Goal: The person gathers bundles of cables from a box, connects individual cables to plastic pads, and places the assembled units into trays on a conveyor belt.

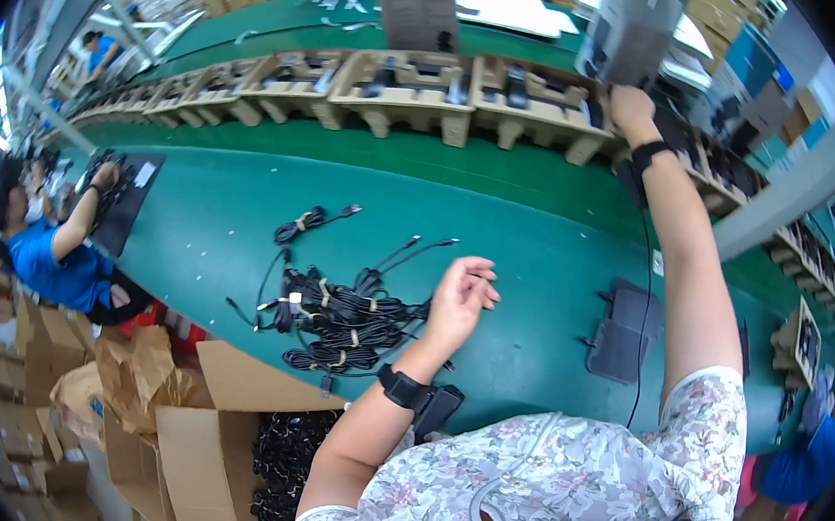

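My left hand (464,303) hovers over the green bench, loosely curled with fingers apart and nothing in it. Just left of it lies a heap of black cables (356,320), bundled with pale ties. One separate coiled cable (302,224) rests beyond the heap. Stretched far forward, my right hand (630,112) is closed at the right end of a brown moulded pulp tray (542,120). Whatever its fingers grip is hidden. Dark parts sit inside that tray. Both wrists wear black bands, and a thin black cord (645,313) runs down from the right one.
A row of similar trays (403,98) curves along the far side of the green bench (244,179). Dark grey flat pieces (624,331) lie right of centre. Below the bench stands an open carton (207,461) of black cables. A blue-shirted co-worker (61,261) works at left.
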Demonstrator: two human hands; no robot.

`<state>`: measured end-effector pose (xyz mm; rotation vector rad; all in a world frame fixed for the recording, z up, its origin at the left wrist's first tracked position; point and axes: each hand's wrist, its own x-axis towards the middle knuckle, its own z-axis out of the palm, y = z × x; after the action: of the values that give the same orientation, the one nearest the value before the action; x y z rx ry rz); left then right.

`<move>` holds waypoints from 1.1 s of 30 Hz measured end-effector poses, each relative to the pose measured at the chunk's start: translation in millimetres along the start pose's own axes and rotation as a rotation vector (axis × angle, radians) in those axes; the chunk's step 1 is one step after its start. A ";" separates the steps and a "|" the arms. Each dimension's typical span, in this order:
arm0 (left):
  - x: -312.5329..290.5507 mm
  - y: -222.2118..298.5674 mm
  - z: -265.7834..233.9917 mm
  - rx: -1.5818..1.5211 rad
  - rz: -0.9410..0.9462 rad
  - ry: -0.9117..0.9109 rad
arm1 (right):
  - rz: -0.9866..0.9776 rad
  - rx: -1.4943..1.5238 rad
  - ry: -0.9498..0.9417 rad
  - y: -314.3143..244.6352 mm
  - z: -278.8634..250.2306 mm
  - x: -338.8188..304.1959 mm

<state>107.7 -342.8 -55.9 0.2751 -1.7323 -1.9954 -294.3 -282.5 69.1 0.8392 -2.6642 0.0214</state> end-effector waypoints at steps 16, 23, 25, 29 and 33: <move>5.2 -4.4 -6.8 0.114 0.025 0.048 | 0.058 0.053 0.053 23.5 32.6 8.2; 9.2 -11.2 -14.2 0.128 0.035 0.020 | -0.089 0.147 -0.072 11.7 5.8 -10.9; 14.4 -16.6 -13.9 0.084 0.034 0.008 | -0.104 -0.139 -0.011 20.0 18.6 -8.9; 17.4 -22.9 -17.9 0.028 0.068 -0.004 | -0.220 -0.174 0.417 13.8 8.0 -59.5; 15.9 -15.1 -20.2 0.082 0.064 -0.010 | -0.250 0.022 0.153 21.2 -27.2 -138.2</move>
<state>99.7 -366.8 -71.7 0.2345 -1.8087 -1.8868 -191.7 -185.3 51.0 1.1245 -2.4055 0.0513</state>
